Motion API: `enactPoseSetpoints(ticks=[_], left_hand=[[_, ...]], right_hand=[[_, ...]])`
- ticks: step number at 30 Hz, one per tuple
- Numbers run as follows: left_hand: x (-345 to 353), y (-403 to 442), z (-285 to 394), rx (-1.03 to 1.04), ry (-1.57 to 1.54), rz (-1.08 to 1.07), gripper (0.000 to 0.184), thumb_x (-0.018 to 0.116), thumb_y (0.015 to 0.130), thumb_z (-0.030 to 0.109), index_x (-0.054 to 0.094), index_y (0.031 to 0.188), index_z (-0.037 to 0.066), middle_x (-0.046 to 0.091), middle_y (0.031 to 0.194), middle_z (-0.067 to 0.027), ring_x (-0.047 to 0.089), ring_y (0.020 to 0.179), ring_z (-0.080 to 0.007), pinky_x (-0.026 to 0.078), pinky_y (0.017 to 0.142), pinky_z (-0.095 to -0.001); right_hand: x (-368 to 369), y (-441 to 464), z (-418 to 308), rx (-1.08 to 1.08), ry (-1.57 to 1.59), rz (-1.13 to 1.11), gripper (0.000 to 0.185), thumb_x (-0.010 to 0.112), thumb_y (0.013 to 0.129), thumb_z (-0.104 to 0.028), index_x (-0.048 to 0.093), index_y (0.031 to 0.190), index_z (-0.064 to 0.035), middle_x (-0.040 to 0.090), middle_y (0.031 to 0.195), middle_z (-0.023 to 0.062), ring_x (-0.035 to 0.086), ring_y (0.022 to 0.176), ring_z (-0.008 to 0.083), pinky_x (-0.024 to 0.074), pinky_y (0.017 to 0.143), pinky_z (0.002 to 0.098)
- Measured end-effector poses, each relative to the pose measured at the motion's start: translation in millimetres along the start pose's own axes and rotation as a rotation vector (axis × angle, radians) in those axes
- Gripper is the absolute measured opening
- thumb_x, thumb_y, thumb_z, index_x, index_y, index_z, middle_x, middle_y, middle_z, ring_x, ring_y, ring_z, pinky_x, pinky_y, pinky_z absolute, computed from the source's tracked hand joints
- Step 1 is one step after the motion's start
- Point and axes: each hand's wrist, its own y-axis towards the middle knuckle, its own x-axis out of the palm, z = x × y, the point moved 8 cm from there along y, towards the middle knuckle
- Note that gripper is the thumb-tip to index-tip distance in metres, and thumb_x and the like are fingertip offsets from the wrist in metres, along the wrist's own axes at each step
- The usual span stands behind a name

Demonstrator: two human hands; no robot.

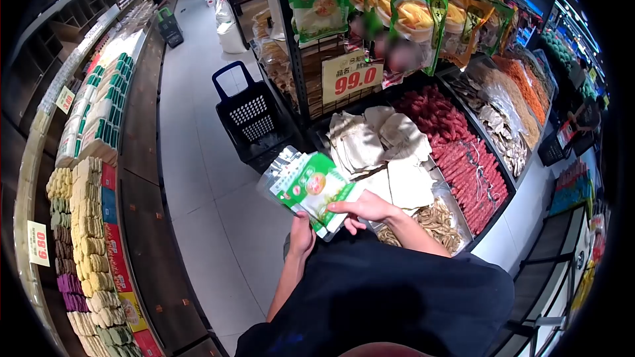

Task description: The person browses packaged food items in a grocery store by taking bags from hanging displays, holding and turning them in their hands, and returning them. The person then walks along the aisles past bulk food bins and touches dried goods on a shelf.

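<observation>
Grip first: both hands closed on the packet. Your left hand (301, 237) pinches the near edge, thumb on the front. Your right hand (370, 207) has its thumb lying over the printed face, fingers curled under the lower right corner. The packet (309, 182) is green and white, tilted, face up towards you, held just in front of your body by the near side of the counter (493, 226).

Handling, my guess: light, easy one-handed. Looks like thin glossy plastic, so slippery, and soft enough to bend or sag if you take only one corner. Clear edge at the far end looks floppy; avoid hanging the weight from it. Best hold is flat, thumb on top, fingers spread below, at mid-side. Squeezing hard could crumple the film or press whatever is inside; contents can't be judged properly. One packet or several stacked, can't tell.

Further out: pale dried sheets (355, 140) lie just beyond your right hand, brown dried strips (440, 225) near that forearm, red sausages (463, 168) farther right. Dark basket (228, 117) sits beyond the packet, over by the aisle floor (205, 185). Green hanging bags (321, 10) are up on the rack, well apart from your hands.
</observation>
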Motion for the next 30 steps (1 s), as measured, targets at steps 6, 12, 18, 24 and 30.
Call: enactPoseSetpoints(ticks=[6, 12, 18, 24, 30], left_hand=[[-10, -5, 2, 0.023, 0.115, -0.008, 0.064, 0.049, 0.094, 0.040, 0.027, 0.140, 0.000, 0.043, 0.136, -0.0129, 0.045, 0.124, -0.0249, 0.036, 0.105, -0.0388], [-24, -15, -2, -0.024, 0.073, 0.206, 0.050, 0.054, 0.094, 0.010, 0.032, 0.137, -0.001, 0.046, 0.132, -0.0128, 0.049, 0.118, -0.0216, 0.040, 0.101, -0.0343], [-28, -23, -7, -0.054, 0.013, 0.230, 0.051, 0.054, 0.094, 0.012, 0.031, 0.138, 0.000, 0.046, 0.133, -0.0126, 0.049, 0.118, -0.0223, 0.039, 0.102, -0.0349], [-29, -27, -7, -0.059, 0.029, 0.199, 0.053, 0.055, 0.094, 0.013, 0.030, 0.138, 0.000, 0.045, 0.134, -0.0121, 0.048, 0.119, -0.0225, 0.038, 0.103, -0.0356], [-33, -25, -13, -0.058, 0.022, 0.171, 0.054, 0.057, 0.093, 0.015, 0.031, 0.138, 0.000, 0.047, 0.133, -0.0120, 0.049, 0.119, -0.0220, 0.038, 0.102, -0.0353]], right_hand=[[5, 12, 27, 0.071, -0.260, 0.011, 0.033, 0.057, 0.093, -0.029, 0.057, 0.102, 0.0031, 0.064, 0.066, 0.0070, 0.057, 0.044, 0.0100, 0.0383, 0.034, 0.0198], [-71, 11, -23, 0.140, -0.550, -0.059, 0.038, 0.060, 0.091, -0.037, 0.059, 0.092, 0.0012, 0.068, 0.074, 0.0094, 0.060, 0.048, 0.0109, 0.0465, 0.042, 0.0219], [-118, 81, -122, -0.422, -0.115, 0.019, 0.028, 0.055, 0.095, -0.026, 0.055, 0.108, -0.0002, 0.065, 0.097, 0.0156, 0.066, 0.084, 0.0171, 0.0528, 0.064, 0.0264], [-129, 137, -205, -0.778, 0.654, -0.168, 0.039, 0.057, 0.093, -0.030, 0.050, 0.122, -0.0052, 0.052, 0.125, 0.0182, 0.047, 0.121, 0.0318, 0.0361, 0.106, 0.0481], [-107, 98, -245, -0.969, 0.667, -0.105, 0.045, 0.062, 0.089, -0.022, 0.045, 0.127, -0.0042, 0.057, 0.118, 0.0110, 0.057, 0.106, 0.0240, 0.0493, 0.092, 0.0463]])
